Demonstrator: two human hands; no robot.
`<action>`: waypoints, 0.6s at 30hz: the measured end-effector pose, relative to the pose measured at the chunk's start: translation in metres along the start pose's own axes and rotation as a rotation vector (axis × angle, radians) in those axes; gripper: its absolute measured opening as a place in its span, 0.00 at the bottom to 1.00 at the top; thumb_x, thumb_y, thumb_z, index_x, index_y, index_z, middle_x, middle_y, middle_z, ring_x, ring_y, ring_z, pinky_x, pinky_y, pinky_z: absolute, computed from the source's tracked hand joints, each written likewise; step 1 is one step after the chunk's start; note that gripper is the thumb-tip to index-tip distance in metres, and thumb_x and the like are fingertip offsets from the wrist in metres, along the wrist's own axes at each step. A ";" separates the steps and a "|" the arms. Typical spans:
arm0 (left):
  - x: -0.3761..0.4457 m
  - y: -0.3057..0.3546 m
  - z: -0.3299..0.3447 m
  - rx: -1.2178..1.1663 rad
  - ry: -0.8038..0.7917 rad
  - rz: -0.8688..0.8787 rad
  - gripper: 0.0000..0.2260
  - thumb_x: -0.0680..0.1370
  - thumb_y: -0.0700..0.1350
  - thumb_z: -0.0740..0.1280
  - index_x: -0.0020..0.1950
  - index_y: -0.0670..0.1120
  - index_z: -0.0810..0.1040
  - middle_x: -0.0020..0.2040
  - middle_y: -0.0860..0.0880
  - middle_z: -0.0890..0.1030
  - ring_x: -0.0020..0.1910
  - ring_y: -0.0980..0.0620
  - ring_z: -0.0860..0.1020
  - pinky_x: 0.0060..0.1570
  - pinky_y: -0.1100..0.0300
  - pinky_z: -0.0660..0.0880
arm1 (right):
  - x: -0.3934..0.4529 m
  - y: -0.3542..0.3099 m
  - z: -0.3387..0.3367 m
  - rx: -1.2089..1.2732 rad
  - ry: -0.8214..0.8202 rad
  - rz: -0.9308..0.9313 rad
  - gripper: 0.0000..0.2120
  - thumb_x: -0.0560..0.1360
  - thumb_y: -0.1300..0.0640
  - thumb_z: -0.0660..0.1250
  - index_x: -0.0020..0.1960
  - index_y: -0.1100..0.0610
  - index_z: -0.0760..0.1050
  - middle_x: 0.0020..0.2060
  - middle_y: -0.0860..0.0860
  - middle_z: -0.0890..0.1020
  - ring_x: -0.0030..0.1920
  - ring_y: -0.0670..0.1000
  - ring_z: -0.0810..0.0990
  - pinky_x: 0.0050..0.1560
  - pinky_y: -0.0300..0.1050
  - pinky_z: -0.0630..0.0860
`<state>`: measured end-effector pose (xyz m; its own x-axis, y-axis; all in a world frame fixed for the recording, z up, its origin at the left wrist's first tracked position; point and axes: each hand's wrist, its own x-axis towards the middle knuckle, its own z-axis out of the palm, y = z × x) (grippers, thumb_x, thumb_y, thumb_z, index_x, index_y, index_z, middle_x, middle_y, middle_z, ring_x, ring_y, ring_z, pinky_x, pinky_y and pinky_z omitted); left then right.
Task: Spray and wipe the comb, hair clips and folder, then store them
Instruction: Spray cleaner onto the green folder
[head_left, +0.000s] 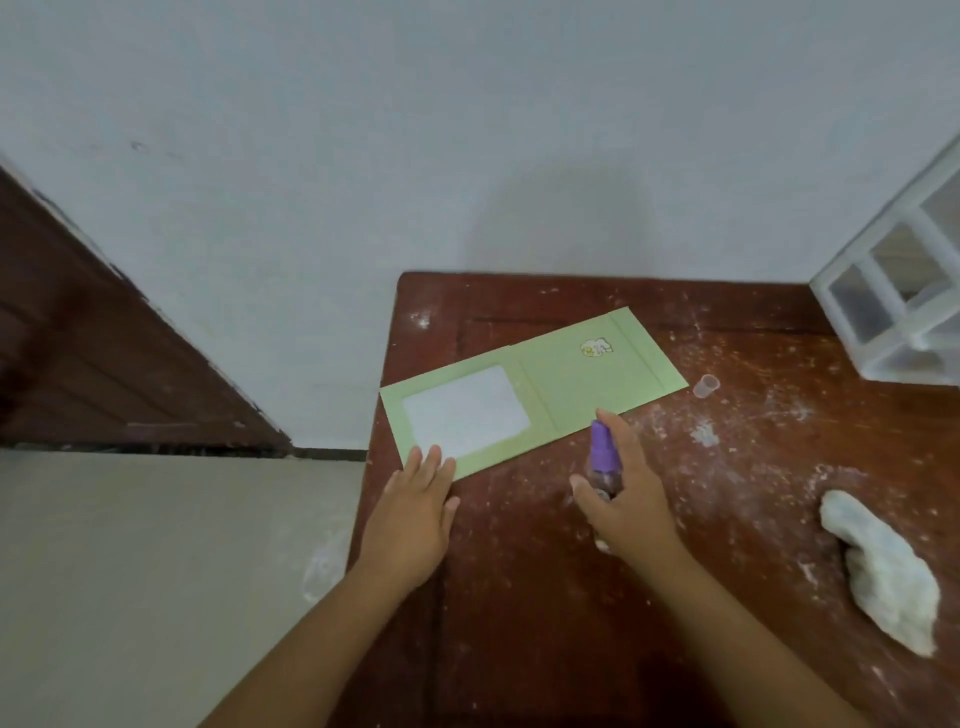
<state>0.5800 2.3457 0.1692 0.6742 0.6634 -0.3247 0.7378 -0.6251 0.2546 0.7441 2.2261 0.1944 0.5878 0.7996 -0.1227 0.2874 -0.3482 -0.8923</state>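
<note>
Holding the spray bottle (604, 462) in a closed grip, the right hand (626, 499) points the purple nozzle at the folder (530, 392), with 1 finger raised over the pump head. The left hand (415, 512) lies flat with fingers straight, fingertips pressing the folder's near-left corner onto the table (571, 597).

The folder lies open and flat at the table's far-left area; its left end sits at, or slightly past, the table edge.

Risks from this position:

1. Overspray. The nozzle sits low and close to the folder's near edge, so mist probably lands partly on the table and on the left hand.
2. Slippage. Only 1 corner is pinned; a wet surface may let the folder pivot or slide off the left edge.
3. Lost cap. The small clear cap (705, 386) lies loose just beside the folder's right end and could be knocked away.
4. Contamination. The table carries white residue, which the cloth (880, 569), well apart at right, may transfer.

Comb and hair clips are not visible.
</note>
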 end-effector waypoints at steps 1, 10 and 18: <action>-0.015 -0.001 0.004 -0.015 -0.007 -0.002 0.22 0.82 0.49 0.47 0.75 0.48 0.49 0.77 0.50 0.48 0.76 0.50 0.45 0.74 0.56 0.47 | -0.008 -0.002 0.003 0.037 -0.044 0.000 0.30 0.74 0.67 0.63 0.64 0.42 0.57 0.32 0.49 0.72 0.24 0.44 0.71 0.25 0.32 0.71; -0.088 -0.007 0.015 -0.074 0.064 -0.101 0.32 0.76 0.62 0.55 0.75 0.51 0.49 0.76 0.49 0.48 0.76 0.50 0.47 0.73 0.55 0.52 | -0.061 -0.001 0.009 0.461 -0.104 0.050 0.29 0.74 0.75 0.54 0.63 0.45 0.58 0.35 0.56 0.74 0.22 0.49 0.73 0.24 0.40 0.74; -0.048 -0.027 0.018 -0.198 -0.031 -0.193 0.47 0.69 0.60 0.68 0.74 0.39 0.43 0.76 0.40 0.41 0.75 0.45 0.41 0.74 0.54 0.47 | -0.064 -0.003 0.005 0.361 -0.178 0.081 0.31 0.73 0.75 0.59 0.63 0.43 0.60 0.35 0.56 0.74 0.23 0.48 0.72 0.26 0.40 0.74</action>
<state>0.5266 2.3234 0.1619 0.5217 0.7473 -0.4117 0.8467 -0.3940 0.3577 0.7020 2.1781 0.2027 0.4481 0.8599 -0.2443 -0.0568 -0.2454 -0.9678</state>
